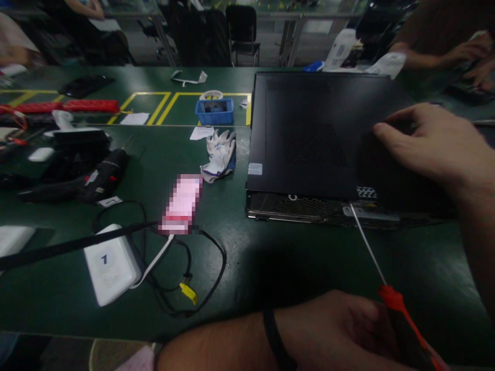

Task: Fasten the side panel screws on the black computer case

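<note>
A black computer case lies flat on the green bench, its perforated top panel upward. My left hand, with a dark band at the wrist, is closed around the red-and-black handle of a screwdriver. The shaft points up and away, its tip at the metal strip along the case's near edge. Whether the tip sits on a screw is too small to tell. Over the right part of the top panel is my right hand, thumb and fingers apart, holding nothing visible. Some of its fingers are hidden.
Left of the case lie work gloves, a blue bin, a pixelated pink phone, a white power bank with cables, and a power drill. A black strap crosses the left. Other people sit across the bench.
</note>
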The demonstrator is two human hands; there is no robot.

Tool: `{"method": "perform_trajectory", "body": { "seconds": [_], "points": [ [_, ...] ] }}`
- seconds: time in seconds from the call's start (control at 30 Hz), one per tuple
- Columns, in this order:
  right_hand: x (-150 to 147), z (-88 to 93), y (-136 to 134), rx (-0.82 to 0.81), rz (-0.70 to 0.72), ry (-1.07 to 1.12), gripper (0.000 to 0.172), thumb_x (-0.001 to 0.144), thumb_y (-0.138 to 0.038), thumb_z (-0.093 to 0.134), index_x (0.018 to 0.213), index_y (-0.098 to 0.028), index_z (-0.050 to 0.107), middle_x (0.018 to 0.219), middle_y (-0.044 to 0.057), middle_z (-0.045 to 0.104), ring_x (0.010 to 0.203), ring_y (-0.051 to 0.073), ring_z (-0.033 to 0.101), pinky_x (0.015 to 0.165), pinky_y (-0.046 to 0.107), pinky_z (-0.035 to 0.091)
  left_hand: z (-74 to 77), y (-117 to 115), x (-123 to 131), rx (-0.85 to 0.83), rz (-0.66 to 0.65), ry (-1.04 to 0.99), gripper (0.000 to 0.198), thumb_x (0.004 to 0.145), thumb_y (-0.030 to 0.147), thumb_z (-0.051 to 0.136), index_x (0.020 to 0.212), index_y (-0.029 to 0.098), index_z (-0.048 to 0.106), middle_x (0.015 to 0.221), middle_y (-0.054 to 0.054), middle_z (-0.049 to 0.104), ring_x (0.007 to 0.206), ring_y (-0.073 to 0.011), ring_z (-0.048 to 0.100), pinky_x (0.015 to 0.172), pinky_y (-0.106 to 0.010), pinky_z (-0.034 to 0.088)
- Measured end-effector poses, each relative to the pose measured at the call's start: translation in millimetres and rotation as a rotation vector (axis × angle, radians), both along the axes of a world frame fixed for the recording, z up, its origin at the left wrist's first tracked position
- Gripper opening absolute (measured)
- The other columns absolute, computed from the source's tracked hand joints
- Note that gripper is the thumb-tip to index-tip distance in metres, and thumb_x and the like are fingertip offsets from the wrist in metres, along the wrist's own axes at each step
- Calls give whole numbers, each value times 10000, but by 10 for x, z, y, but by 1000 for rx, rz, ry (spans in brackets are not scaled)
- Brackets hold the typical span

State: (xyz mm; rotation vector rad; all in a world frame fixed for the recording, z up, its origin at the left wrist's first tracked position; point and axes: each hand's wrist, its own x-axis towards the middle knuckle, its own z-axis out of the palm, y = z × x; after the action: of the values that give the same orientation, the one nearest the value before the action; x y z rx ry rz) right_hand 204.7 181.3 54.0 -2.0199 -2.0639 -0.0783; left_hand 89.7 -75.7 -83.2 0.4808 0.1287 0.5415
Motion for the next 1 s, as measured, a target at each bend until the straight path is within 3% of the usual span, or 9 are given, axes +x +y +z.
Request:
{"method": "perform_trajectory", "body": {
  "seconds": [0.17,0.3,0.53,0.7,0.8,1.0],
  "points": [
    [-95,66,-64,-40,-31,14,536,913,-548,577,1313,-213,700,1301,213,706,1235,378,647,997,535,497,119,10,-73,64,93,12,479,643,554,918,855,159,747,782,20,676,691,-85,636,735,-247,534],
    [-95,72,-78,-29,4,43,494,928,-498,583,1274,-171,713,1279,229,711,1215,363,654,1018,511,495,163,32,-109,67,65,72,578,575,610,935,830,141,716,812,2,677,653,-85,616,695,-262,519],
    [1,-45,-22,47,85,74,459,933,-471,578,1213,-131,707,1227,205,712,1169,360,652,1026,493,488,217,25,-207,44,110,159,553,655,459,954,1025,143,692,883,-25,724,642,-94,635,711,-292,519],
    [44,-111,4,89,135,79,434,947,-481,552,1209,-161,680,1248,181,686,1187,363,629,1060,533,480,250,18,-269,64,122,93,513,727,405,924,1112,138,714,982,-92,764,682,-104,675,683,-250,528],
    [47,-118,5,71,140,90,411,965,-470,540,1210,-165,665,1276,191,673,1221,373,614,1071,537,479,256,20,-276,74,114,81,488,737,389,921,1095,135,710,993,-94,771,685,-102,692,679,-235,546],
    [68,-134,29,72,159,97,404,968,-478,532,1206,-178,660,1276,182,674,1226,365,612,1093,527,470,251,28,-285,125,112,163,464,707,415,936,929,145,631,803,-14,729,555,-83,656,536,-196,515]
  ]
}}
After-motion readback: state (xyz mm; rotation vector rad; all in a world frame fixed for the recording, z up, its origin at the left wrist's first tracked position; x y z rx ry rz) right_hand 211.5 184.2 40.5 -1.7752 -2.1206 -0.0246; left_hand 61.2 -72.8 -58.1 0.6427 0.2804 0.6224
